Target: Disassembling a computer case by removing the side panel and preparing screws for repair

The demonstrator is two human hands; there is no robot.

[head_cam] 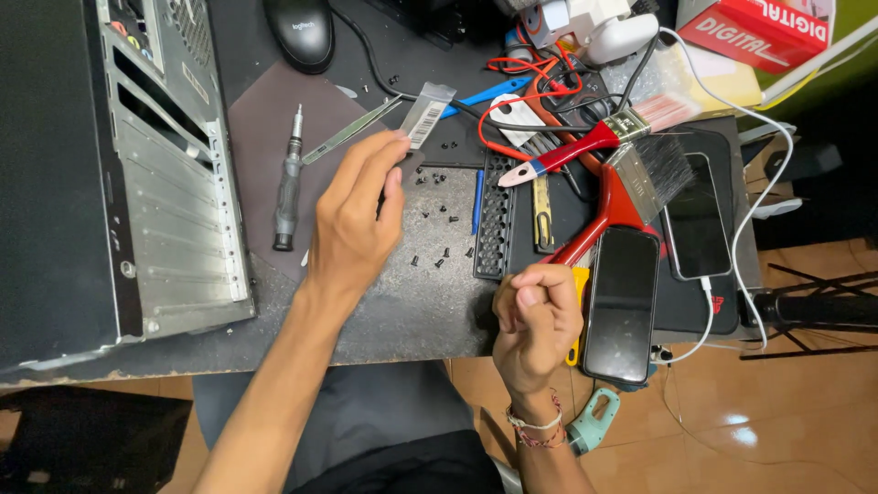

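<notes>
Pinching a small silver packet (426, 113) between fingertips, the left hand (357, 215) hovers above loose black screws (437, 212); beside those screws, the right hand (537, 320) rests fisted, apparently empty. Sorting seems underway.

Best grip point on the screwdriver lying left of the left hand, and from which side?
Take the screwdriver by its thick dark handle, the lower half, coming from above or the right. It lies flat, tip away; the computer case crowds its left, and the left hand is already beside it.
</notes>
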